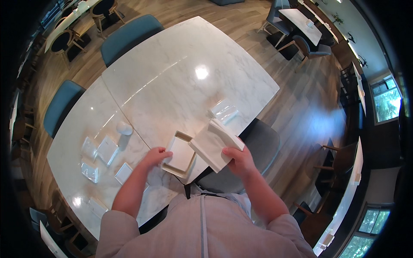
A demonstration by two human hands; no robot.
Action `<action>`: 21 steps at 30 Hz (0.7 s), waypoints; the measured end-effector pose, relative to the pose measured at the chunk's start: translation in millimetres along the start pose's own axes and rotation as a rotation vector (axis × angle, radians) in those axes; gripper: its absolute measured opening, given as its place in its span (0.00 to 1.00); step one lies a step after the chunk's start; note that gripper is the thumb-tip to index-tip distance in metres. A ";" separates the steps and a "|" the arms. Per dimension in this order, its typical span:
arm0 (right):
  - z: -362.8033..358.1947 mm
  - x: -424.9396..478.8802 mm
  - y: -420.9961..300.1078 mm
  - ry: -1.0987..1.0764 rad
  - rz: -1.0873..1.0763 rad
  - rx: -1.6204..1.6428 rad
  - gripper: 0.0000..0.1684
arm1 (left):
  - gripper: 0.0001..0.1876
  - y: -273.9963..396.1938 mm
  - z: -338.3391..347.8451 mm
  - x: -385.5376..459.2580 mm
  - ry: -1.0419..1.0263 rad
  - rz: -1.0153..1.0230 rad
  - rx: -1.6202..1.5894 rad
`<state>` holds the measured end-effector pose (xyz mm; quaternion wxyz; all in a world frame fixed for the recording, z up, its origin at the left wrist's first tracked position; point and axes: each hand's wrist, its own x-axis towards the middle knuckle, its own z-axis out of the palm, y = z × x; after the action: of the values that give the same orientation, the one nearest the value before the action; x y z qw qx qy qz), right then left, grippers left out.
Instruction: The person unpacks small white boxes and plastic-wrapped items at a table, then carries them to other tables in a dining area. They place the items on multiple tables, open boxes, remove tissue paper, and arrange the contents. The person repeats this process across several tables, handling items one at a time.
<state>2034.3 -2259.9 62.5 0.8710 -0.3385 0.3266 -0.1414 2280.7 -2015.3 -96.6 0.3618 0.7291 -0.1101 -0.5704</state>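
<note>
A stack of folded white paper napkins [209, 146] is in my right hand [240, 158], the thumb lying across its near face. The stack tilts over the right side of a shallow cream box [170, 168]. Flat white sheets, probably napkins too, lie inside the box. My left hand [158, 157] grips the box's left rim, its thumb over the edge. Just beyond the napkin stack sits a pack in clear plastic wrap [225, 111]. My left forearm partly covers a white rectangular item [123, 173] on the marble-look table [180, 84].
A small white rounded container [124, 128] stands left of the box. Several clear-wrapped packets [107, 150] lie farther left, with a pale flat item [97, 207] nearer me. A grey chair [222, 180] is tucked against the near edge; blue chairs [129, 37] line the far side.
</note>
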 end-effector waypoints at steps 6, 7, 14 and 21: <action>13.4 11.4 57.3 -0.083 0.114 0.276 0.35 | 0.13 -41.6 66.7 -25.3 0.141 0.005 -0.472; 12.1 12.3 66.2 -0.061 0.101 0.237 0.36 | 0.15 -41.8 65.5 -28.8 0.067 0.024 -0.524; -37.7 4.8 127.1 0.217 -0.234 -0.745 0.20 | 0.13 -37.5 45.6 -45.5 -0.172 -0.082 -0.648; -28.5 -11.4 122.0 0.204 -0.472 -0.949 0.18 | 0.13 -55.1 52.9 -37.2 -0.089 -0.057 -0.615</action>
<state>2009.9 -2179.5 -31.1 0.5307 -0.7437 0.3527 -0.2023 2206.5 -1975.9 -109.2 0.5440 0.5626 0.0722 -0.6183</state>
